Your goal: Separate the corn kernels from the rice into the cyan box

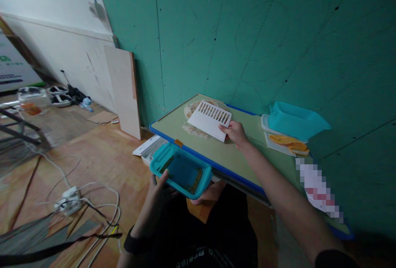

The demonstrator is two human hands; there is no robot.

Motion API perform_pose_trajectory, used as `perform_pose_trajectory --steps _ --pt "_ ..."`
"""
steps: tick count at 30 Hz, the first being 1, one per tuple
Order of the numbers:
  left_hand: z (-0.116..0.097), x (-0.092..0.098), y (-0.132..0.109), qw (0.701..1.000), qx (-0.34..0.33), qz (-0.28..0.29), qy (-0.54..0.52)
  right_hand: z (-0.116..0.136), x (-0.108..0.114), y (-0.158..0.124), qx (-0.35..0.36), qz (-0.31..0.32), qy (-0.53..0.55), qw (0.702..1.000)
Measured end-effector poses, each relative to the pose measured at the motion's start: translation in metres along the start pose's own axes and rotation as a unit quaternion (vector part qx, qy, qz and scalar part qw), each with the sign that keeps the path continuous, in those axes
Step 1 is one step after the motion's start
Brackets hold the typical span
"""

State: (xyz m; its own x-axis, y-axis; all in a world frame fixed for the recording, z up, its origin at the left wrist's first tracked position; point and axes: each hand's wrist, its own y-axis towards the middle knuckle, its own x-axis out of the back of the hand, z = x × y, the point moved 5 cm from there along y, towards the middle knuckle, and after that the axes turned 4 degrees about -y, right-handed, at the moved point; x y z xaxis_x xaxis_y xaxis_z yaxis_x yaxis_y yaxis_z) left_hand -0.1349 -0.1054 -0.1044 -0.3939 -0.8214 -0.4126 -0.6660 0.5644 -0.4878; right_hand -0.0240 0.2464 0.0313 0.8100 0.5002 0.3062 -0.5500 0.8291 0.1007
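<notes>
My left hand is closed on the near left rim of a teal tray, held at the table's front edge. Greenish grains lie at the tray's two ends. On the table, my right hand grips the right end of a white slotted board. Its slots point towards the wall. Pale mixed grains are spread beside the board on the near side, and more grains show behind it and through the slots.
The green table has a blue edge. At its right stand a teal bin, white trays with an orange cloth, and a blurred packet. A wooden panel leans at the wall; cables and a power strip lie on the floor.
</notes>
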Motion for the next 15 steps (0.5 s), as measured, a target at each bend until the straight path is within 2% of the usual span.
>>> perform_pose_trajectory --steps 6,15 --pt "0.004 0.005 0.003 1.000 0.010 0.007 -0.004 0.009 -0.006 0.001 0.016 0.016 -0.009 1.000" --pt "0.003 0.002 0.001 1.000 -0.005 0.025 0.009 0.024 -0.013 -0.006 0.048 0.056 0.002 0.997"
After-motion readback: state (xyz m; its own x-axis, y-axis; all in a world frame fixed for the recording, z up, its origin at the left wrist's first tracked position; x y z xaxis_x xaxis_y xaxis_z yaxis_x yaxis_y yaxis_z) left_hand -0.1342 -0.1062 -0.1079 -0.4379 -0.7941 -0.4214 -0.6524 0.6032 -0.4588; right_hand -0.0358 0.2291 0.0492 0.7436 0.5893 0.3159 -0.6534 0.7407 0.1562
